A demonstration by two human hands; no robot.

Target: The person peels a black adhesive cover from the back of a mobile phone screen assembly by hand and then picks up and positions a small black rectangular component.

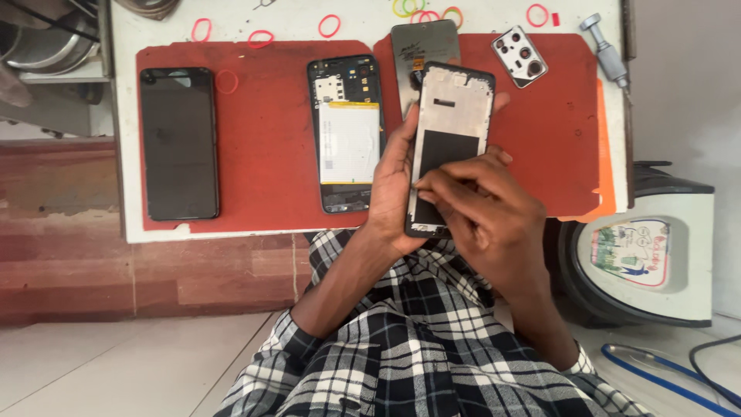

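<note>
I count two hands, my left hand (391, 189) and my right hand (482, 208). I see one phone frame (451, 116) in them. On the one red mat (262, 154) I count one whole black phone (179, 143), one open phone (347, 131) with its insides showing, one dark screen panel (421, 46), and one small camera cover (519, 55). I count one screwdriver (607, 54) on the one white table (231, 15). I can see about nine rubber bands (329, 25), pink, red, yellow and green ones.
</note>
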